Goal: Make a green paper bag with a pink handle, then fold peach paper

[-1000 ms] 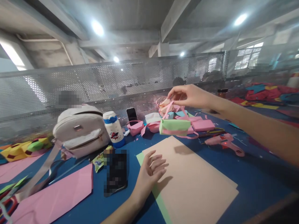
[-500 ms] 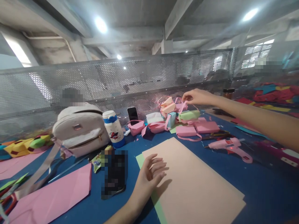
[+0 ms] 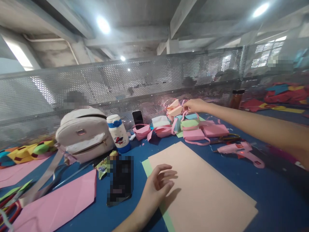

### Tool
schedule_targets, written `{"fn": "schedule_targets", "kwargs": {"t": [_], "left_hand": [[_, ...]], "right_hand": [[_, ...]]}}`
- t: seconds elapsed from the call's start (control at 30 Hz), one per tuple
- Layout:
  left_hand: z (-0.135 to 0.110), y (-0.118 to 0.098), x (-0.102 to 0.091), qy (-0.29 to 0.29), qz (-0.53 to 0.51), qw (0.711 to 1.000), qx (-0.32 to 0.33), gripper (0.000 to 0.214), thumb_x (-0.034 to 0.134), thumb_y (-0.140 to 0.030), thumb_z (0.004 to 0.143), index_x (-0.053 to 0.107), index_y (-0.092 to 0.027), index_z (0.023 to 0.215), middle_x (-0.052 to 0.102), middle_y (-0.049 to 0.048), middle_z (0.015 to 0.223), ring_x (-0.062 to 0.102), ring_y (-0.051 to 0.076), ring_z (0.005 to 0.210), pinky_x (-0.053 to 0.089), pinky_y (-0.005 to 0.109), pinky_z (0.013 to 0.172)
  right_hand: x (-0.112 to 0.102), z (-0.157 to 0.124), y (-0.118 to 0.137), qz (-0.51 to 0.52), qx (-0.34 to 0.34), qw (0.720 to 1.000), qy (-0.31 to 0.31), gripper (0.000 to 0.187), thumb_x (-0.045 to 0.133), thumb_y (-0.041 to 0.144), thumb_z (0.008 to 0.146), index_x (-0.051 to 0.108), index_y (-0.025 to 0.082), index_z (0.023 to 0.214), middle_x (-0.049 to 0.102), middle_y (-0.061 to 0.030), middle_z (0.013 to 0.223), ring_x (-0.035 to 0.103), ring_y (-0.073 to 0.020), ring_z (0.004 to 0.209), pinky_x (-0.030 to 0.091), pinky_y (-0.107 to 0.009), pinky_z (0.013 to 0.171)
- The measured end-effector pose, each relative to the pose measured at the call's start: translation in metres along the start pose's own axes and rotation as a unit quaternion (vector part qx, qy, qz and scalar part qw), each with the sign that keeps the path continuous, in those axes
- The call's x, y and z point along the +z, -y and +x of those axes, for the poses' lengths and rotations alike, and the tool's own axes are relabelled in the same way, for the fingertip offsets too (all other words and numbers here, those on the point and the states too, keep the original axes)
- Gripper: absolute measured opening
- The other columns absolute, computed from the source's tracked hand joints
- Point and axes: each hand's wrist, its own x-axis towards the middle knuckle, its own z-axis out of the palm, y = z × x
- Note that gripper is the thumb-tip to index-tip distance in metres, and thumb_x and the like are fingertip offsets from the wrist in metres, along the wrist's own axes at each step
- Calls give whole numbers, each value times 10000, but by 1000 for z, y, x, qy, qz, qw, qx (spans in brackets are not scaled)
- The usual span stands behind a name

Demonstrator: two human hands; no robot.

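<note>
My left hand (image 3: 159,185) hovers over a stack of peach paper sheets (image 3: 205,183), its fingers loosely curled and apart with nothing in them. A green sheet (image 3: 146,166) shows along the stack's left edge. At the back, my right hand (image 3: 194,106) has its fingers closed on a pink paper strap (image 3: 185,114) among small folded paper bags. Around it are a peach paper bag (image 3: 174,110), a light green paper bag (image 3: 190,124) and pink paper bags (image 3: 215,130). What hangs from the strap is partly hidden in the pile.
A pink glue gun (image 3: 241,150) lies right of the sheets, near scissors (image 3: 229,138). To the left are a white backpack (image 3: 82,135), a bottle (image 3: 118,133), a phone (image 3: 138,119), a dark pixelated object (image 3: 120,180) and pink paper (image 3: 60,199). A perforated metal screen (image 3: 108,83) stands behind.
My right hand has moved slightly left and down into the pile of paper bags, bringing the pink strap with it. The left hand has barely shifted over the sheets.
</note>
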Motion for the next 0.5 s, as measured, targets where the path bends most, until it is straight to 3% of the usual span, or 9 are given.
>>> {"fn": "schedule_targets", "kwargs": {"t": [0.23, 0.4, 0.43, 0.47, 0.5], "left_hand": [[-1, -5, 3, 18, 25, 999, 18, 278, 740, -432, 864, 709, -178, 973, 663, 119, 1095, 688, 274, 1033, 527, 387, 934], [-1, -8, 6, 16, 38, 999, 27, 269, 706, -432, 890, 755, -169, 923, 693, 124, 1025, 705, 256, 934, 538, 333, 813], [-2, -9, 7, 16, 38, 999, 26, 266, 705, -426, 892, 764, -167, 911, 710, 129, 998, 709, 265, 922, 536, 337, 801], [-2, -10, 8, 10, 38, 999, 25, 266, 713, -426, 884, 774, -168, 892, 725, 130, 962, 713, 274, 902, 537, 342, 784], [-3, -11, 10, -9, 34, 999, 25, 264, 734, -430, 864, 782, -170, 864, 735, 127, 917, 716, 284, 872, 539, 348, 761]], "right_hand": [[-2, -21, 30, 5, -1, 999, -40, 326, 618, 163, 813, 697, 232, 1122, 709, -108, 1148, 646, -301, 1052, 455, -279, 644], [-27, -71, 93, 70, -90, 992, -52, 387, 601, 155, 846, 681, 311, 1191, 731, -22, 1119, 684, -242, 945, 503, -284, 671], [-35, -87, 111, 102, -120, 986, -59, 415, 580, 172, 876, 646, 314, 1261, 733, -14, 1122, 694, -209, 890, 515, -277, 679], [-43, -105, 129, 203, -170, 960, -90, 483, 558, 166, 899, 581, 298, 1364, 737, -22, 1117, 697, -188, 854, 529, -282, 715], [-49, -125, 147, 270, -231, 930, -95, 531, 542, 172, 905, 543, 348, 1406, 743, 6, 1095, 703, -180, 852, 537, -281, 720]]}}
